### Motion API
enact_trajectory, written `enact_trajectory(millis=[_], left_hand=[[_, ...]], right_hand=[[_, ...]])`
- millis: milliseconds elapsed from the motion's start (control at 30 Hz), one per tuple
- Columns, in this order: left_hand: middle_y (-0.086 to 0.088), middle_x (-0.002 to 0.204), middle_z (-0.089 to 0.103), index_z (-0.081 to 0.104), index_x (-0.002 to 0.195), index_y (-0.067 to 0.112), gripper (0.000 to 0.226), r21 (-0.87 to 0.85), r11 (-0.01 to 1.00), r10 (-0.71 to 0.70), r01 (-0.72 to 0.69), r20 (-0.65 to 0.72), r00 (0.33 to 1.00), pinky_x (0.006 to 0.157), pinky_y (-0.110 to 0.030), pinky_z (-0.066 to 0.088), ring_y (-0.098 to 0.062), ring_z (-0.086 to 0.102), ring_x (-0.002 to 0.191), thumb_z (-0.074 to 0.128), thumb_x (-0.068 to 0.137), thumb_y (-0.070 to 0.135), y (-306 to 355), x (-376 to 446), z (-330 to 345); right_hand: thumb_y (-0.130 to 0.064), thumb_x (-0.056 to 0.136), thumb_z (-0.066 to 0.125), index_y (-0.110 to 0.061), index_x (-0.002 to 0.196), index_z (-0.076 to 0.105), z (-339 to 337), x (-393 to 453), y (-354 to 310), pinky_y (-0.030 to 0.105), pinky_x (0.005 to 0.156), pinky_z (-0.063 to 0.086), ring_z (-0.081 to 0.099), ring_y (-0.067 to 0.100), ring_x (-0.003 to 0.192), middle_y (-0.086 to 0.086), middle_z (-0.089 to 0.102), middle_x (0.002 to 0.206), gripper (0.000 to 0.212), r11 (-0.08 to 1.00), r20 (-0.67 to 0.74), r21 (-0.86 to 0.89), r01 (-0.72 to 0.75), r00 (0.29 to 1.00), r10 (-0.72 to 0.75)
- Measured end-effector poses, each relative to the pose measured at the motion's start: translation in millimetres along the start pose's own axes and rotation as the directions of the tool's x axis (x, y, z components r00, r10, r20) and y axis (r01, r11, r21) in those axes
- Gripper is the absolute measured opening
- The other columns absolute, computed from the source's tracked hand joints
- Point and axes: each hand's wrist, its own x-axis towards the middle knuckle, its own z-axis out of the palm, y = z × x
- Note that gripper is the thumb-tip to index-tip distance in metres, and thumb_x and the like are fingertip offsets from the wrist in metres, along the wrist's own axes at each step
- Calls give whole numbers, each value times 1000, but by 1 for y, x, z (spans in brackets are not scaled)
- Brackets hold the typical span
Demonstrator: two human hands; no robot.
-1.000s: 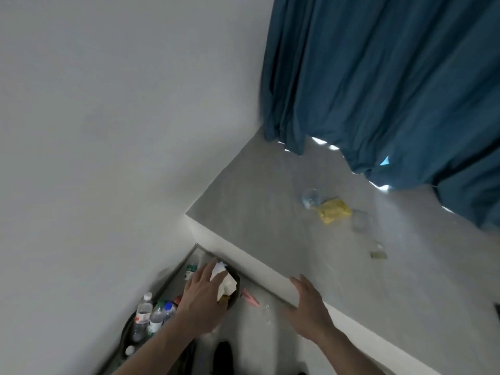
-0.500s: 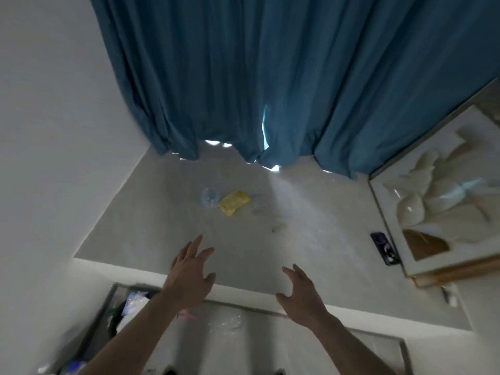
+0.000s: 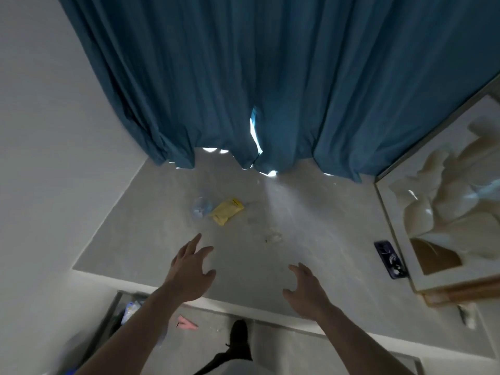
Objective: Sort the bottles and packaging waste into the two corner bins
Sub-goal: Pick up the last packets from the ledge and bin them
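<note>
On the raised grey platform point(image 3: 311, 212) lie a yellow packet point(image 3: 226, 211) and, just left of it, a clear crumpled bottle point(image 3: 200, 207). A small clear scrap point(image 3: 273, 237) sits further right. My left hand point(image 3: 189, 269) hovers over the platform's front part, fingers spread and empty, short of the packet. To its right my right hand point(image 3: 303, 288) hangs above the platform with loosely curved fingers, also empty. At the bottom left, white packaging point(image 3: 130, 309) shows in the corner where the bins stand; the bins themselves are mostly hidden by my left arm.
A blue curtain point(image 3: 257, 77) hangs behind the platform. A dark phone point(image 3: 389, 262) lies at the platform's right side beside a framed panel point(image 3: 446, 212). A pink scrap point(image 3: 186, 322) lies on the lower floor near my foot point(image 3: 239, 331). White wall on the left.
My left hand let go of the white paper at the corner bin and rose over the platform. The view swung right and up; both hands now reach forward, empty.
</note>
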Motion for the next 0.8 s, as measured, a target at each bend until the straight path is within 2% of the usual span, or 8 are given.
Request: enact_trajectory(millis=[300,400,500,633,700,800], left_hand=[[2,169,2,35,153,35,72,16,996,-84,83,107,991,118,-46,29,-30,17,152,62,87,47,-19,159,-10],[1,168,1,36,151,34,74,-54,985,-152,161,143,978,116,-47,33,-31,20,150,65,84,45,-31,229,7],[-2,167,-1,31,152,32,85,-46,971,-227,236,146,963,115,-47,35,-34,21,148,71,79,48,-52,298,33],[-5,166,-4,21,155,30,105,-4,950,-311,312,68,948,118,-51,28,-35,10,151,77,70,55,-87,377,76],[-4,166,-9,17,156,35,113,48,944,-329,327,32,944,119,-56,23,-37,2,153,78,65,64,-103,411,98],[0,166,-19,13,155,43,121,122,941,-324,316,53,945,119,-66,12,-40,-13,153,78,58,75,-120,456,129]], right_hand=[[-40,90,64,-26,159,22,-24,119,-20,39,117,35,26,27,150,3,12,167,81,996,7,-1,-91,996,91],[-40,90,65,-26,159,22,-20,178,-24,39,116,37,30,27,149,3,13,167,82,991,-16,6,-134,991,134],[-39,89,67,-27,159,20,-2,239,-24,40,115,37,34,28,146,3,16,166,84,982,-28,48,-184,982,185],[-41,85,71,-25,157,24,42,316,-8,41,113,40,42,31,141,6,25,161,88,958,-39,97,-270,961,275],[-42,82,75,-22,155,28,63,352,1,41,112,41,43,32,139,8,31,158,90,951,-64,109,-291,952,299],[-47,75,78,-21,152,34,97,399,21,42,108,45,46,34,134,10,39,152,93,942,-95,114,-316,940,327]])
